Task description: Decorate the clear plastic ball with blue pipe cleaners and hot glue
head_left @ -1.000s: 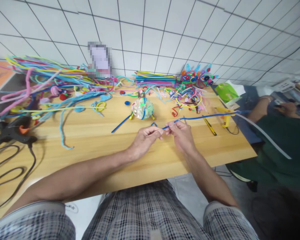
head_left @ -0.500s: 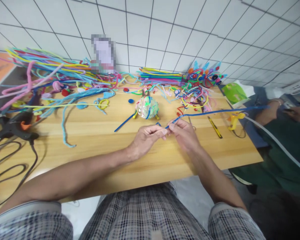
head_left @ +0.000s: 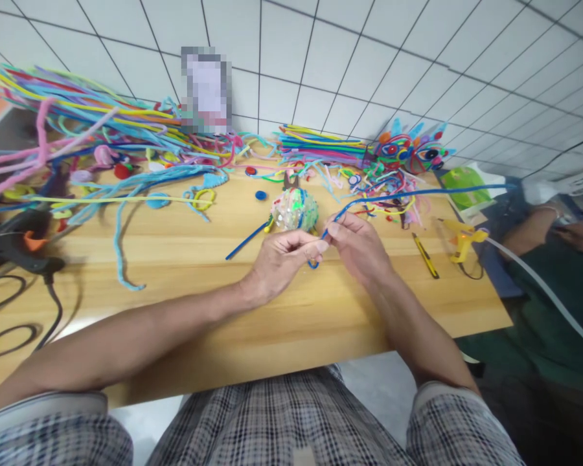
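Note:
Between both hands is a long blue pipe cleaner (head_left: 418, 193), its free length stretching far out to the right. My left hand (head_left: 284, 262) pinches it near one end, where a small curled bit pokes out below the fingers. Close beside, my right hand (head_left: 357, 246) grips the same pipe cleaner between thumb and fingers. Just behind the hands sits a round, glittery ball (head_left: 291, 208) with green patches and a blue band, partly covered by my left hand. A short blue stick-like piece (head_left: 247, 241) reaches out from its left side.
Pipe cleaners in many colours (head_left: 102, 129) heap at the back left; a bundle (head_left: 320, 147) lies at the back. Decorated figures (head_left: 408, 150) stand back right. A yellow cutter (head_left: 425, 255), a yellow glue gun (head_left: 464, 241) and a black tool with cable (head_left: 24, 243) lie around. Another person's arm (head_left: 529, 230) is at right.
The blue pipe cleaner's long end has swung upward, and its short end now shows a curl below my fingers. My hands stay together. The camera view has shifted slightly.

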### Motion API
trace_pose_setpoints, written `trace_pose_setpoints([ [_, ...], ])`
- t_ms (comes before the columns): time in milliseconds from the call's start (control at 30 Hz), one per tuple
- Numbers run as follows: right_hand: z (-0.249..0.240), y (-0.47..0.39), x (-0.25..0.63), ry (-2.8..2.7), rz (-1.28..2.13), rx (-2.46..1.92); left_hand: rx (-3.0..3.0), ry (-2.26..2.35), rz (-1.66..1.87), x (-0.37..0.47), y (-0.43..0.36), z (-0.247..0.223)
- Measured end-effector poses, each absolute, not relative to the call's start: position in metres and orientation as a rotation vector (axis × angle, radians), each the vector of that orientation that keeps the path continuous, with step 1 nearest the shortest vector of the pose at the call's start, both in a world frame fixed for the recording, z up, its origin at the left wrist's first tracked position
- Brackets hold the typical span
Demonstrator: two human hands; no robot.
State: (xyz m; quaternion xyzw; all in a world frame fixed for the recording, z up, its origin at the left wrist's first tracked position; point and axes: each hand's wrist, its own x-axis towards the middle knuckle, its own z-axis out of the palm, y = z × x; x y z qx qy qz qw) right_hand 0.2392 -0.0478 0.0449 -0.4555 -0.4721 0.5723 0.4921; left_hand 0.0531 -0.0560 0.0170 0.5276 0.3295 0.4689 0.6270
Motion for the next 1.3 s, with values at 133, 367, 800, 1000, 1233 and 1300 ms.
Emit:
trace_pose_setpoints([
  [133,0.045,-0.039,0.235,-1.2,1.354,-1.107,1.221,0.715,1.11,0.049,-0.05,0.017],
  [367,0.027,-0.046,0.227,-1.133,1.127,-1.164,1.211,0.794,1.068,0.044,-0.048,0.018],
  [800,0.025,-0.043,0.232,-1.102,1.242,-1.202,1.235,0.82,1.149,0.047,-0.048,0.0],
  [1000,0.023,-0.041,0.235,-1.2,1.214,-1.23,1.397,0.865,1.158,0.043,-0.049,0.001],
  [1233,0.034,-0.044,0.241,-1.333,1.178,-1.263,1.667,0.787,1.059,0.036,-0.045,0.01],
  [1300,0.037,-0.041,0.244,-1.366,1.168,-1.282,1.683,0.814,1.024,0.035,-0.044,0.009],
])
